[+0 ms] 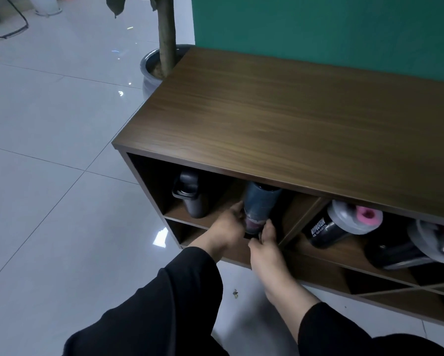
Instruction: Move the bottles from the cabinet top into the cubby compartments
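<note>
A dark blue bottle stands upright in the top left cubby of the brown wooden cabinet. My left hand grips its lower left side and my right hand grips its base on the right. A black bottle with a handle lid stands in the same cubby, further left. In the cubby to the right, two black shaker bottles with grey lids and pink caps lie tilted: one near the divider, the other at the right edge. No bottle shows on the cabinet top.
A potted plant in a grey pot stands at the cabinet's far left corner. A green wall runs behind the cabinet. Lower cubbies open beneath. Glossy white floor tiles spread to the left, with a black chair frame far back.
</note>
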`<state>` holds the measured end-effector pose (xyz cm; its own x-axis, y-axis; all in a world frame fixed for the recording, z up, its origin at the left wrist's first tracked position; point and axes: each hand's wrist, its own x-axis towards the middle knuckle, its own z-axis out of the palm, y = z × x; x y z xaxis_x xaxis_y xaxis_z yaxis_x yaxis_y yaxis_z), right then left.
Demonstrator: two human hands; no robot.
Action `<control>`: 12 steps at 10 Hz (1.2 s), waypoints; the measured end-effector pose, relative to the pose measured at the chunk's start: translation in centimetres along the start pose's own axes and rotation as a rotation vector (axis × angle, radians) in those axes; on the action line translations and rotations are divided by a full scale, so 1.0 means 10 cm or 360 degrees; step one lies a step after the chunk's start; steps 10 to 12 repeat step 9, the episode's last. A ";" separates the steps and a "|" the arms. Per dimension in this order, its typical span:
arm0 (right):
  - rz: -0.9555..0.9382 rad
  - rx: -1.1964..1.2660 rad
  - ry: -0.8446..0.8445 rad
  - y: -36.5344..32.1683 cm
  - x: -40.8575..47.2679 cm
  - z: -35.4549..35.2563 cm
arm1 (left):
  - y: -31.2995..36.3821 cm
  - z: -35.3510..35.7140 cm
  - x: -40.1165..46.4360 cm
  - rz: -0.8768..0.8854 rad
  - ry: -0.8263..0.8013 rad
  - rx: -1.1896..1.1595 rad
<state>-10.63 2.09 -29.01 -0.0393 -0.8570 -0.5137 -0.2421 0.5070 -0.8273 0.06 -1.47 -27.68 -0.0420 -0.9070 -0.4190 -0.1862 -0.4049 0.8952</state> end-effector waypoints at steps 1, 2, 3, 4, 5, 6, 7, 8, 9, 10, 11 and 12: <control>-0.0034 0.0027 -0.0010 -0.03 0.01 -0.01 | 0.04 -0.03 -0.03 0.0032 -0.0009 0.0047; -0.0062 0.0054 -0.0007 -0.05 0.08 -0.02 | 0.08 -0.06 -0.09 0.0049 0.0029 0.0132; -0.0065 0.0056 -0.0001 -0.07 0.11 -0.03 | 0.10 -0.06 -0.12 0.0082 0.0033 0.0230; -0.0056 0.0030 0.0002 -0.07 0.11 -0.04 | 0.12 -0.05 -0.12 0.0054 0.0059 0.0249; -0.0027 -0.0049 0.0030 -0.05 0.10 -0.04 | 0.10 -0.02 -0.13 -0.0013 0.0110 0.0227; 0.0053 -0.0063 0.0046 0.02 0.07 -0.05 | 0.11 -0.05 -0.13 -0.0329 0.0215 0.0208; 0.0129 0.0121 0.0031 -0.01 -0.09 -0.05 | 0.24 0.03 -0.27 -0.0498 0.0046 0.0527; 0.0037 0.0313 -0.0009 -0.11 -0.22 -0.03 | 0.28 0.21 -0.35 -0.0508 0.0191 -0.0056; 0.0145 0.0546 -0.0092 -0.29 -0.48 -0.12 | 0.35 0.38 -0.52 -0.0516 0.0420 -0.0332; 0.0145 0.0546 -0.0092 -0.29 -0.48 -0.12 | 0.35 0.38 -0.52 -0.0516 0.0420 -0.0332; 0.0145 0.0546 -0.0092 -0.29 -0.48 -0.12 | 0.35 0.38 -0.52 -0.0516 0.0420 -0.0332; 0.0145 0.0546 -0.0092 -0.29 -0.48 -0.12 | 0.35 0.38 -0.52 -0.0516 0.0420 -0.0332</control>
